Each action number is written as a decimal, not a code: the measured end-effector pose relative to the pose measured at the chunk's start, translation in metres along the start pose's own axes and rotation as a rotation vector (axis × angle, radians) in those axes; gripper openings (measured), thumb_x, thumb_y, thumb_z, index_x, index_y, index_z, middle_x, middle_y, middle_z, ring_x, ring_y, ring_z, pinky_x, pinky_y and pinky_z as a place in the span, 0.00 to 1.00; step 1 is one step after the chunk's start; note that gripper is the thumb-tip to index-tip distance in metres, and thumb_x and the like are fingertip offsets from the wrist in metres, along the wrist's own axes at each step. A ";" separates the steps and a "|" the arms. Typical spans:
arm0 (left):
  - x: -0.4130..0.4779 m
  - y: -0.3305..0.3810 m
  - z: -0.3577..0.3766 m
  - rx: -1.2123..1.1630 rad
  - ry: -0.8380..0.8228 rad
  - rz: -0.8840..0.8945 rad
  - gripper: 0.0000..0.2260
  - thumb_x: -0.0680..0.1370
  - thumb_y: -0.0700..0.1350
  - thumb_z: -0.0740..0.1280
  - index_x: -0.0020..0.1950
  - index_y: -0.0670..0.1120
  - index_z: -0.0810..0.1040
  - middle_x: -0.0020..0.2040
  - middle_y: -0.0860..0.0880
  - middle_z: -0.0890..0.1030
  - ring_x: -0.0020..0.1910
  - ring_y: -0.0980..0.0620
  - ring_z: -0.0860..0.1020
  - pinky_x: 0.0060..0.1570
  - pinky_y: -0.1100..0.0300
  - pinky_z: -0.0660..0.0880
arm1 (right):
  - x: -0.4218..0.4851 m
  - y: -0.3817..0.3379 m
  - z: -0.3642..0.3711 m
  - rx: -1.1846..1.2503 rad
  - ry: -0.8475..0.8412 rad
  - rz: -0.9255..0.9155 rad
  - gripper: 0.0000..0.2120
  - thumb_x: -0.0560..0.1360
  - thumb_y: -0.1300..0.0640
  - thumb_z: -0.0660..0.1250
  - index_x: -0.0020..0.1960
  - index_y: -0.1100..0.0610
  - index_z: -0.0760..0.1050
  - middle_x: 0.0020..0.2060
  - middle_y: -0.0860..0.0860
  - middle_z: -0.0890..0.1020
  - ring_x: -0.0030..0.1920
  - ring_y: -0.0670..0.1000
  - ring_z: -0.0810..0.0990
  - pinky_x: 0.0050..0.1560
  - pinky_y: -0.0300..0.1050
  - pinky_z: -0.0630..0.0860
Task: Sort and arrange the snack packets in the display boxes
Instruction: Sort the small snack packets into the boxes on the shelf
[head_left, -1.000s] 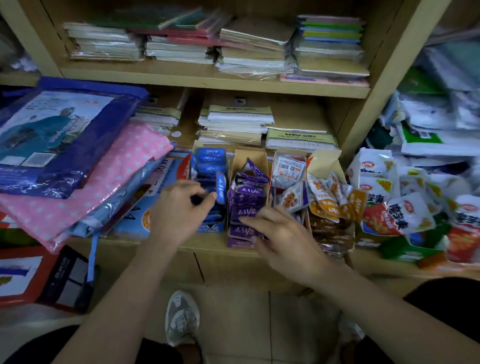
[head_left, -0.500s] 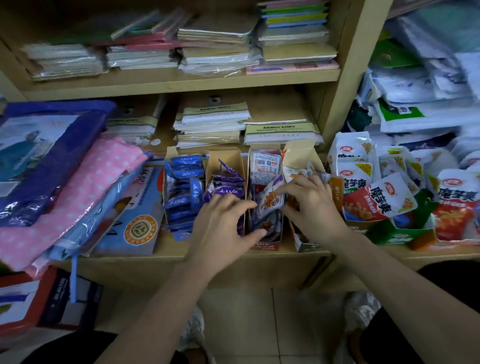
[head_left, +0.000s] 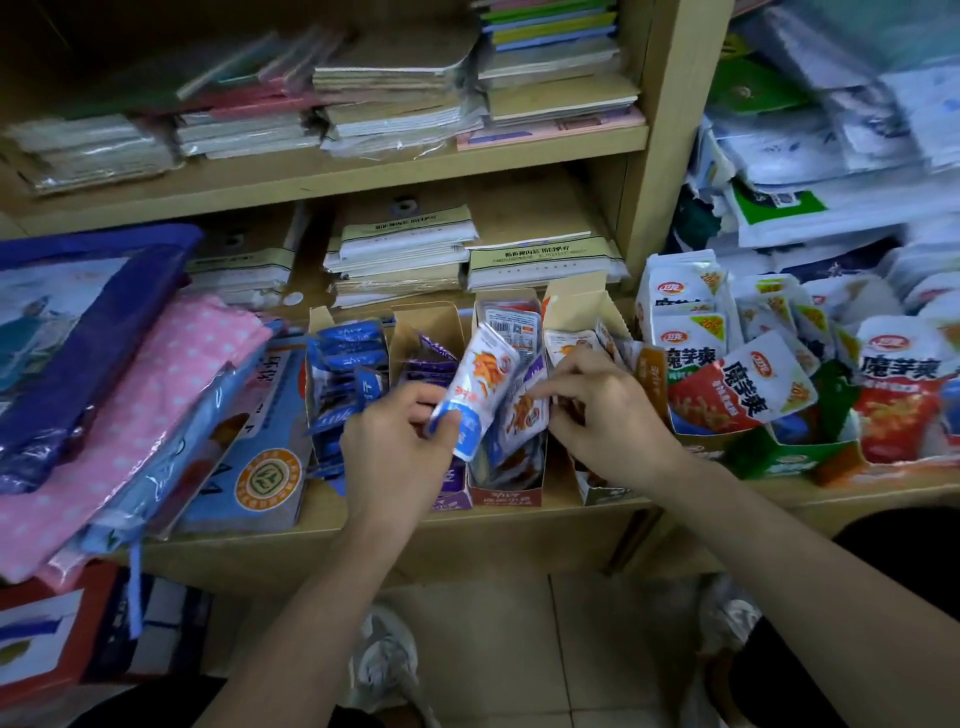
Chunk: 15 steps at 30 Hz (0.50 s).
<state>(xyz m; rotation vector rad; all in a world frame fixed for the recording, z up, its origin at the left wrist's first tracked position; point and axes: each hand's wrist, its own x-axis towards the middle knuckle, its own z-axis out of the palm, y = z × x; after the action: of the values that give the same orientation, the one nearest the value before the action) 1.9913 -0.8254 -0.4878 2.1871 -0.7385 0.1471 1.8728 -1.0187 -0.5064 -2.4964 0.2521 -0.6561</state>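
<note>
At the left of the frame, plastic-wrapped folded goods (head_left: 130, 374) lie stacked on the shelf (head_left: 363, 525) and take no part in the sorting. Just right of them, the first display box (head_left: 318, 318) holds blue packets (head_left: 345, 364), all of one kind, though they sit tilted and loose rather than squared. The next box holds purple packets (head_left: 428, 364), again of one kind; its front is hidden behind the left hand (head_left: 400, 447).

That hand, at the centre, grips a white-and-orange packet (head_left: 480, 384) by its lower blue end and holds it tilted above the third box (head_left: 506, 493), where like packets stand crowded and askew. The right hand (head_left: 613, 421), just right of centre, pinches a second packet (head_left: 524, 415) in that box between thumb and forefinger. Behind it, the fourth box (head_left: 576, 312) holds packets I cannot make out well. At the right, large red-and-white packets (head_left: 737, 389) spill over a green box (head_left: 779, 457).

By my reckoning, the two left boxes are sorted by kind and need only squaring. The third is the one in hand. The fourth box and the heap at the right are left to do, so the task looks about half done.
</note>
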 end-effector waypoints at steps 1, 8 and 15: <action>0.002 -0.001 -0.004 -0.076 0.009 -0.021 0.06 0.74 0.43 0.76 0.49 0.51 0.84 0.40 0.58 0.84 0.37 0.61 0.82 0.38 0.58 0.80 | -0.001 -0.001 -0.001 0.044 -0.012 0.023 0.16 0.75 0.66 0.70 0.60 0.56 0.83 0.48 0.48 0.76 0.48 0.47 0.77 0.49 0.42 0.78; 0.011 0.017 -0.014 -0.699 -0.096 -0.158 0.08 0.78 0.37 0.72 0.52 0.50 0.80 0.45 0.51 0.87 0.43 0.54 0.85 0.39 0.63 0.80 | 0.007 -0.019 -0.030 0.743 0.131 0.399 0.25 0.74 0.57 0.76 0.68 0.53 0.74 0.56 0.50 0.83 0.52 0.50 0.83 0.50 0.44 0.82; 0.009 0.046 0.016 -0.601 -0.219 -0.082 0.07 0.75 0.44 0.76 0.52 0.50 0.83 0.44 0.53 0.87 0.43 0.58 0.84 0.41 0.62 0.80 | 0.000 -0.020 -0.049 0.878 0.114 0.419 0.10 0.77 0.63 0.70 0.58 0.62 0.79 0.50 0.53 0.87 0.49 0.50 0.86 0.42 0.44 0.83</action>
<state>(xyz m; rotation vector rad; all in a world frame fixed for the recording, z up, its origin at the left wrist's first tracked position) 1.9706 -0.8648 -0.4652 1.6634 -0.6996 -0.3241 1.8494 -1.0240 -0.4594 -1.5111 0.4071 -0.5639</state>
